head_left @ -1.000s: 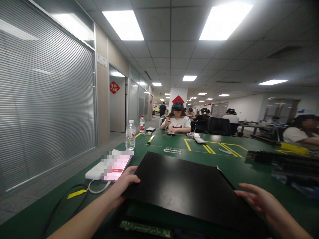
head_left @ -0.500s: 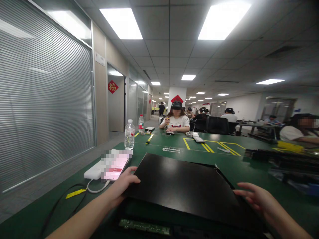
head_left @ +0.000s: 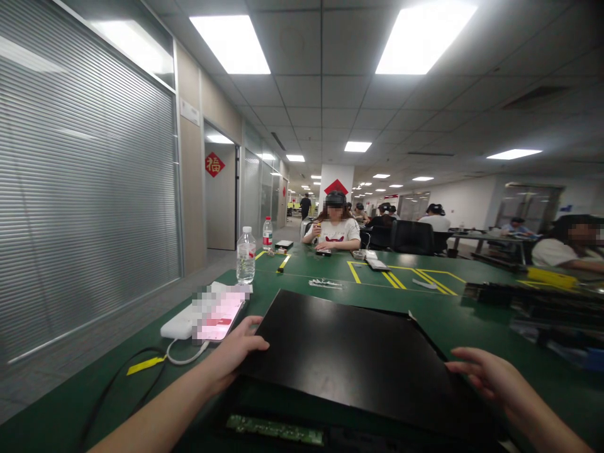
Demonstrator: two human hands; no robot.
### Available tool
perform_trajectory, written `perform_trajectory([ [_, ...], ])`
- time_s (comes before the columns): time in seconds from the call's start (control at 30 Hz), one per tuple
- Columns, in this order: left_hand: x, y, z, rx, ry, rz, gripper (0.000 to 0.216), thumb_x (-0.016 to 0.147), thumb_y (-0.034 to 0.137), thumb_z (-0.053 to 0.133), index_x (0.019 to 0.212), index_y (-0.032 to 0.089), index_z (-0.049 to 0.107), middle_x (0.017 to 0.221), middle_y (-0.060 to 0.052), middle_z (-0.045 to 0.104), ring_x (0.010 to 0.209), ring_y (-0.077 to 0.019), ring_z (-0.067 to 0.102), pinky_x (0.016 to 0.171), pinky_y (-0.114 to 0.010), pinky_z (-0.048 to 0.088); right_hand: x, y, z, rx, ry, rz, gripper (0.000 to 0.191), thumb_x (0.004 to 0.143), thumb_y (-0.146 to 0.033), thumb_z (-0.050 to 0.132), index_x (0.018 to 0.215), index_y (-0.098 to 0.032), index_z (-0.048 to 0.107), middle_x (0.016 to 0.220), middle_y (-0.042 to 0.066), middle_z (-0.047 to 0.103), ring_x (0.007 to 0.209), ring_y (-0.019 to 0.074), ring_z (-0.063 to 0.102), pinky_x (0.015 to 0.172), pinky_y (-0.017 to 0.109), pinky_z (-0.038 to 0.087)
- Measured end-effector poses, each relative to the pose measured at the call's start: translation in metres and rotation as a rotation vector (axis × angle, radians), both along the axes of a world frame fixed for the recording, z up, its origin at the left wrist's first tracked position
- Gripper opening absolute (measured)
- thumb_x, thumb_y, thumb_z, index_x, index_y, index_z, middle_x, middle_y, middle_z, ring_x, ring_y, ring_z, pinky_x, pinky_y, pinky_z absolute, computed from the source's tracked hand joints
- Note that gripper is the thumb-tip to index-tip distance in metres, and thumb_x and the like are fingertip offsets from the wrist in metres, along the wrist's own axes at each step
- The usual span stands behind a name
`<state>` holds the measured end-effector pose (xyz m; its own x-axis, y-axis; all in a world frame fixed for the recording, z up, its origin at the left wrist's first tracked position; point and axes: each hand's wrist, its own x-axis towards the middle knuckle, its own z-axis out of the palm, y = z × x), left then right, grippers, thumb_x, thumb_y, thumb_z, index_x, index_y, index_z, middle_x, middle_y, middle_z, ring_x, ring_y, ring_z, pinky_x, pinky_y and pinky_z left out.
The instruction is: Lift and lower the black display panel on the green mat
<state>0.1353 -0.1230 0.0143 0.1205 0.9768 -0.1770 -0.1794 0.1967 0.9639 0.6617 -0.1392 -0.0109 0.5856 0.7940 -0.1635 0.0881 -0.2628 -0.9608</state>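
A thin black flat panel, perhaps a screen panel, lies in front of me at a slight slant. My left hand grips its left edge, thumb on top and the other fingers partly hidden at the side. At the right edge, my right hand holds on with its fingertips; its thumb is hidden. Below the panel's near edge a narrow green circuit board shows in a dark frame, partly cut off by the bottom of the view.
Left of the panel lie a lit phone, a white power bank and cables. A water bottle stands behind them. Small white pieces lie beyond the panel. Dark parts are piled right. A person sits opposite.
Almost nothing differs. The whole view has shifted a few pixels; both hands keep their places on the panel's edges.
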Motion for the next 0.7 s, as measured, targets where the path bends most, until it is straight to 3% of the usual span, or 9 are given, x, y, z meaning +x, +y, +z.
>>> perform_trajectory([
  [0.13,0.001,-0.001,0.000,0.006,0.003,-0.002,0.062,0.059,0.019,0.081,0.116,0.025,0.059,0.091,0.000,0.080,0.083,-0.0273,0.079,0.078,-0.037,0.060,-0.009,-0.004,0.008,-0.007,-0.076,0.032,0.037,0.060,-0.050,0.072,0.085,-0.024,0.070,0.076,0.016,0.083,0.044,0.0147,0.046,0.041,0.028,0.031],
  [0.37,0.000,0.001,-0.003,0.012,0.035,-0.007,0.060,0.061,0.017,0.080,0.117,0.025,0.059,0.097,-0.001,0.082,0.085,-0.0264,0.080,0.077,-0.036,0.060,-0.014,-0.002,0.005,0.011,-0.349,0.054,0.037,0.060,-0.059,0.064,0.075,-0.026,0.073,0.072,0.014,0.082,0.057,0.0246,0.064,0.052,0.037,0.046],
  [0.7,0.000,0.002,-0.004,0.039,0.026,-0.034,0.058,0.061,0.017,0.077,0.114,0.024,0.057,0.089,0.002,0.082,0.088,-0.0300,0.082,0.078,-0.037,0.060,-0.009,0.003,0.005,-0.058,-0.620,0.111,0.029,0.068,-0.053,0.061,0.068,-0.030,0.079,0.072,0.008,0.083,0.065,0.0294,0.068,0.065,0.041,0.050],
])
